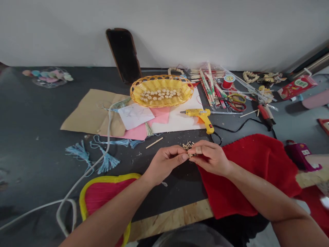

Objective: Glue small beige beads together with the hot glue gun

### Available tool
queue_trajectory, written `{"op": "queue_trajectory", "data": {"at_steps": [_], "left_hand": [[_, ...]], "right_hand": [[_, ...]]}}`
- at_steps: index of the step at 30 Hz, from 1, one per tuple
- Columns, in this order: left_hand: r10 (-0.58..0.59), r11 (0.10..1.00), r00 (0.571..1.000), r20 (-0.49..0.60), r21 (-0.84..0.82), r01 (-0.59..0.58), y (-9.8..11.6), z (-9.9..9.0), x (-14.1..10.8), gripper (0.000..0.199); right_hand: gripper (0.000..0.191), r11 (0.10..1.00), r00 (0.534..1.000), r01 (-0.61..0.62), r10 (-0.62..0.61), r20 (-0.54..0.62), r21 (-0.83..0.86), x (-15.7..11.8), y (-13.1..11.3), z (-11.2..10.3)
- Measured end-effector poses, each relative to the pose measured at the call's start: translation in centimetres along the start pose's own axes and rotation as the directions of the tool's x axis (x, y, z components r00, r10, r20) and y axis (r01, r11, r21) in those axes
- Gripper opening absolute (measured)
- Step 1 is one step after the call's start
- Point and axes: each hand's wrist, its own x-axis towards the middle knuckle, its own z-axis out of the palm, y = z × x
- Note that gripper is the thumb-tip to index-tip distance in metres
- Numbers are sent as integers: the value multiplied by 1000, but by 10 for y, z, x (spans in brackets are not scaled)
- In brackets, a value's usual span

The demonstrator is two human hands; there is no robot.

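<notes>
Near the table's front edge, my left hand and my right hand meet at the fingertips. Between them they pinch a small cluster of pale beads. Just behind the fingertips lies a loose pile of small pale beads on the dark table. A yellow glue gun rests behind my right hand, its nozzle to the left. Farther back, a yellow woven basket holds several small flower-like bead pieces. A thin wooden stick lies behind my left hand.
Red cloth lies under my right forearm. Blue tassels and a white cable lie left. A phone leans on the wall. Scissors, thread and sticks fill the back right. A yellow-edged pink item is front left.
</notes>
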Motion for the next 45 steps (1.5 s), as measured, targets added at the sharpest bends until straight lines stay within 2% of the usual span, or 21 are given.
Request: {"op": "queue_trajectory", "data": {"at_steps": [4,9,13,16,18,21,24,27,30,33,36,42,45], "left_hand": [[-4,1000,1000,-3,8,4,1,0,0,30],[-7,999,1000,7,35,7,0,0,0,32],[-4,999,1000,11,33,4,1,0,0,32],[-15,1000,1000,16,5,15,1,0,0,31],[-38,999,999,10,-14,38,0,0,0,31],[-72,996,997,-7,-61,72,-3,-1,0,34],[-89,989,996,-12,-121,87,-6,-1,-1,34],[-98,981,995,-14,-167,95,-7,-1,-1,31],[-111,972,994,-20,-210,104,-6,-1,-1,28],[-126,967,991,-36,-228,115,-4,0,0,26],[-132,965,990,-38,-232,120,-4,-1,0,26],[-47,987,999,-16,-153,44,-5,-3,-1,28],[-13,982,1000,2,-188,13,-2,-3,-2,34]], "right_hand": [[16,1000,1000,5,-6,-15,-23,1,0,0],[18,999,999,-45,45,28,1,0,1,-1],[18,999,998,-40,39,47,22,-1,1,-1],[13,972,982,-190,187,31,140,-1,0,0],[13,879,929,-364,368,47,309,-1,0,1],[24,610,807,-544,568,161,576,-1,2,3],[31,350,724,-583,635,272,733,-3,6,6],[31,208,688,-577,645,333,789,-4,9,6],[28,199,697,-552,643,318,810,-3,9,5],[24,233,716,-487,658,232,842,0,9,3],[20,250,714,-440,680,168,862,2,9,0],[20,261,722,-465,665,191,846,1,9,3],[19,273,734,-474,648,204,837,-1,9,4]]}}
